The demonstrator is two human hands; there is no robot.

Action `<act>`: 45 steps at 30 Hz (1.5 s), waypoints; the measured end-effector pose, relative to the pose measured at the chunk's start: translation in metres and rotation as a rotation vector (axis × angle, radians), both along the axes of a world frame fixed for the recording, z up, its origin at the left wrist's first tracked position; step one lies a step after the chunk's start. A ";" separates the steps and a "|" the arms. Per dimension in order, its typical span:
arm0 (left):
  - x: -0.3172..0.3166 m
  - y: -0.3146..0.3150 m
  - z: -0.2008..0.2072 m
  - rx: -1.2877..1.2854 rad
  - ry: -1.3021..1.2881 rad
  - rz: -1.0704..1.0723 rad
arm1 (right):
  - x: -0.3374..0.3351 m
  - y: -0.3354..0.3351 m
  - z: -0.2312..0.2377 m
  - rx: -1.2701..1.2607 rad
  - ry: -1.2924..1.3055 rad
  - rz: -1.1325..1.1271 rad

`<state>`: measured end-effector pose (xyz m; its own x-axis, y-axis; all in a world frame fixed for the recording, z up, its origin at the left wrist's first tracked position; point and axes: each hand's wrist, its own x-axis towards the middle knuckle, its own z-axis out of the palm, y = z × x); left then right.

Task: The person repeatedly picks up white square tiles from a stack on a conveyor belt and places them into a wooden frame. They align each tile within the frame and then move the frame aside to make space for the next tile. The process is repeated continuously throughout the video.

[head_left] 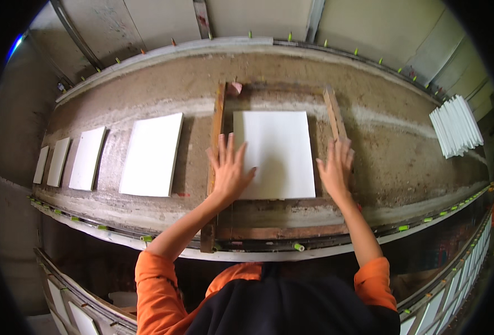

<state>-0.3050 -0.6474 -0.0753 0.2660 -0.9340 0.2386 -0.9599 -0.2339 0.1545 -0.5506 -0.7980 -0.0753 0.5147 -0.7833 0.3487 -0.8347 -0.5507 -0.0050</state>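
Note:
A wooden frame (219, 111) lies on the long brown table around a white rectangular sheet or panel (275, 145). I cannot tell whether anything is stretched across the frame. My left hand (231, 172) is open with fingers spread, over the frame's left bar and the sheet's left edge. On the other side my right hand (336, 166) is open too, its fingers slightly blurred at the frame's right bar. Neither hand is wrapped round anything, and whether the palms touch the wood or sheet is unclear. A small pinkish scrap (234, 89) sits at the frame's far left corner.
Several white panels, the nearest a large one (151, 156), lie in a row to the left on the table (392, 162). A bundle of white pieces (456, 126) rests at the far right. Green pegs (299, 247) line the table's edges. Another table with white panels (83, 318) stands behind me.

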 end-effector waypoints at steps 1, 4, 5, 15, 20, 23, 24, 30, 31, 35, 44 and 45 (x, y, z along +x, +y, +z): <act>0.007 0.001 0.007 -0.052 0.069 0.025 | -0.016 -0.006 0.001 0.039 -0.029 -0.116; 0.024 0.010 0.000 -0.119 0.305 0.098 | -0.054 -0.023 -0.005 0.519 -0.300 -0.210; 0.041 0.006 -0.018 -0.125 0.391 0.147 | -0.052 -0.026 -0.005 0.459 -0.308 -0.149; 0.038 -0.017 0.045 -0.380 0.356 0.107 | -0.064 -0.080 0.021 0.364 -0.445 0.011; -0.032 -0.058 0.080 -0.421 0.338 0.170 | -0.127 -0.135 0.044 0.242 -0.507 0.045; -0.089 -0.093 0.057 -0.377 0.420 0.153 | -0.195 -0.167 0.047 0.187 -0.531 0.054; -0.114 -0.106 0.050 -0.348 0.502 0.155 | -0.219 -0.176 0.051 0.305 -0.537 0.020; -0.234 -0.167 0.006 -0.466 0.534 0.071 | -0.340 -0.212 0.004 0.300 -0.495 -0.077; -0.240 -0.171 -0.001 -0.405 0.594 0.108 | -0.347 -0.211 -0.001 0.353 -0.475 -0.125; -0.255 -0.176 -0.021 -0.328 0.618 0.138 | -0.368 -0.212 -0.019 0.406 -0.509 -0.155; -0.264 -0.179 -0.027 -0.292 0.531 0.076 | -0.381 -0.218 -0.017 0.433 -0.428 -0.065; -0.265 -0.178 -0.023 -0.266 0.552 0.083 | -0.384 -0.218 -0.015 0.521 -0.441 -0.053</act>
